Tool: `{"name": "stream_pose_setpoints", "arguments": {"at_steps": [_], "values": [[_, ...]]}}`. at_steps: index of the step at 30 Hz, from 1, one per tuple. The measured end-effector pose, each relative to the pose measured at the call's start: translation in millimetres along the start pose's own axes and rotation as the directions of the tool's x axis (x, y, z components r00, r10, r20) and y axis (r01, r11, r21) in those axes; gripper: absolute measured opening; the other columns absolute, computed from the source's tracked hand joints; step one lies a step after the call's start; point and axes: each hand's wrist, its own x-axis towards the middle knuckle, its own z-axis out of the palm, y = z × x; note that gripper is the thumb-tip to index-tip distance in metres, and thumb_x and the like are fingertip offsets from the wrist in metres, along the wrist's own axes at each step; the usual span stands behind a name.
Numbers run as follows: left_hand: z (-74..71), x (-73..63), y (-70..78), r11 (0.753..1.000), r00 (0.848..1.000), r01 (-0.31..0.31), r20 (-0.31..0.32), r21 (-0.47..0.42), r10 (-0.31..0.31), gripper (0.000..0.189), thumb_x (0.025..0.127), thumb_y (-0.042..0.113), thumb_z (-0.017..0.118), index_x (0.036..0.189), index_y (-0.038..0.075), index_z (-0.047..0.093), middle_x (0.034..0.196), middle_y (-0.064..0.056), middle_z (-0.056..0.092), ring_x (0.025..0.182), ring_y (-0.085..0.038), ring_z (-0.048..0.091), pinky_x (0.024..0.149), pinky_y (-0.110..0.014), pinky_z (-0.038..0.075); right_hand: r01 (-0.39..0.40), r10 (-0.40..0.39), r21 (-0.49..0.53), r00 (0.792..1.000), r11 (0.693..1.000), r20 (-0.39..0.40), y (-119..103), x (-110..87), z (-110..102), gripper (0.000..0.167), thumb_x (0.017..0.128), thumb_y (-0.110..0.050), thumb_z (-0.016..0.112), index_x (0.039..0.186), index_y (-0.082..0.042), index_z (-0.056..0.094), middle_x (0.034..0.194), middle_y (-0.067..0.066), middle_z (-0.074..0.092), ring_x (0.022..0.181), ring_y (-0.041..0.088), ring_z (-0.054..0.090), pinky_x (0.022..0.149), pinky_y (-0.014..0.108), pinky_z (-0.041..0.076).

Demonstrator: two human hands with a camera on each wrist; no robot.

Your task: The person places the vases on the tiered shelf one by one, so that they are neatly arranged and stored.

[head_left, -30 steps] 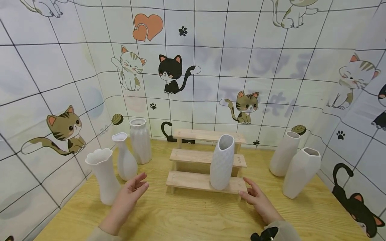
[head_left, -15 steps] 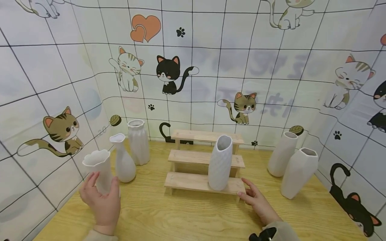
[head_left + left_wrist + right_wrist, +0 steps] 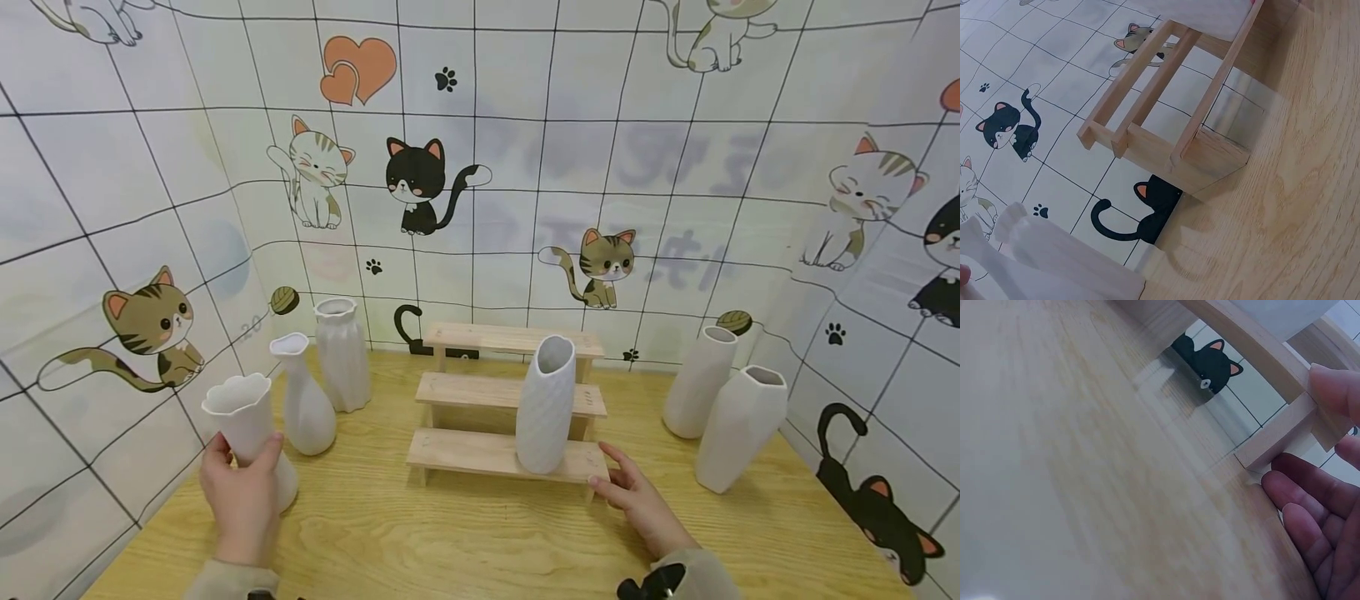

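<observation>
A white vase with a wavy, flared rim [image 3: 242, 412] stands at the front left, its top leaning left. My left hand [image 3: 243, 504] grips its middle, thumb on the right side and fingers on the left. A three-step wooden shelf [image 3: 457, 452] stands in the middle. On its lowest step sits a white textured vase with a slanted mouth [image 3: 546, 412]. My right hand [image 3: 637, 500] holds the right end of that step; in the right wrist view the thumb [image 3: 1334, 387] lies on the board's end, other fingers [image 3: 1307, 487] curled by the leg.
Behind the gripped vase stand a slim-necked white vase [image 3: 306, 408] and a pleated white vase [image 3: 345, 358]. At the right are a round white vase [image 3: 701, 383] and a faceted white vase [image 3: 741, 429]. A cat-print sheet [image 3: 510, 150] walls in the wooden table [image 3: 480, 542].
My left hand has moved left from beside the wavy-rimmed vase and taken hold of it; the vase now leans slightly more. The right hand has stayed at the shelf's end.
</observation>
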Motion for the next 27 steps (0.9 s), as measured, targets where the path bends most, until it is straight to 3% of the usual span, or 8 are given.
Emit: {"name": "stream_pose_setpoints", "arguments": {"at_steps": [4, 9, 19, 27], "values": [[-0.8, 4.1, -2.5, 0.999, 1.000, 0.023, 0.005, 0.036, -0.023, 0.065, 0.083, 0.014, 0.076, 0.138, 0.001, 0.044, 0.120, -0.001, 0.046, 0.108, -0.017, 0.042, 0.093, -0.034, 0.035, -0.015, 0.015, 0.006, 1.000, 1.000, -0.001, 0, 0.1, 0, 0.083, 0.085, -0.047, 0.069, 0.151, -0.021, 0.026, 0.141, 0.024, 0.040, 0.126, 0.036, 0.040, 0.093, 0.049, 0.041], [-1.6, 7.0, -1.4, 0.998, 0.999, 0.042, 0.009, 0.044, -0.042, 0.065, 0.081, 0.014, 0.078, 0.136, 0.000, 0.045, 0.113, 0.003, 0.046, 0.099, -0.011, 0.041, 0.086, -0.030, 0.036, -0.003, 0.003, 0.010, 1.000, 1.000, 0.007, 0, 0.9, -1, 0.082, 0.087, -0.044, 0.068, 0.152, -0.019, 0.025, 0.142, 0.026, 0.039, 0.127, 0.037, 0.040, 0.093, 0.050, 0.041], [-3.3, 9.7, 2.8, 0.996, 0.996, 0.083, 0.036, 0.031, -0.084, 0.063, 0.079, 0.013, 0.080, 0.132, 0.002, 0.049, 0.110, 0.003, 0.048, 0.097, -0.011, 0.044, 0.086, -0.034, 0.036, 0.012, -0.012, 0.016, 1.000, 1.000, 0.010, 2, 2.4, -2, 0.079, 0.089, -0.041, 0.067, 0.152, -0.018, 0.024, 0.141, 0.025, 0.040, 0.126, 0.036, 0.040, 0.090, 0.048, 0.042], [3.7, 2.9, 10.4, 0.997, 0.995, 0.082, 0.061, 0.010, -0.082, 0.057, 0.077, 0.011, 0.081, 0.125, 0.005, 0.051, 0.111, 0.003, 0.048, 0.097, -0.011, 0.044, 0.086, -0.034, 0.036, 0.015, -0.015, 0.007, 1.000, 1.000, 0.005, 3, 2.4, -2, 0.080, 0.088, -0.043, 0.068, 0.152, -0.019, 0.025, 0.138, 0.024, 0.044, 0.123, 0.034, 0.044, 0.089, 0.045, 0.043]]}}
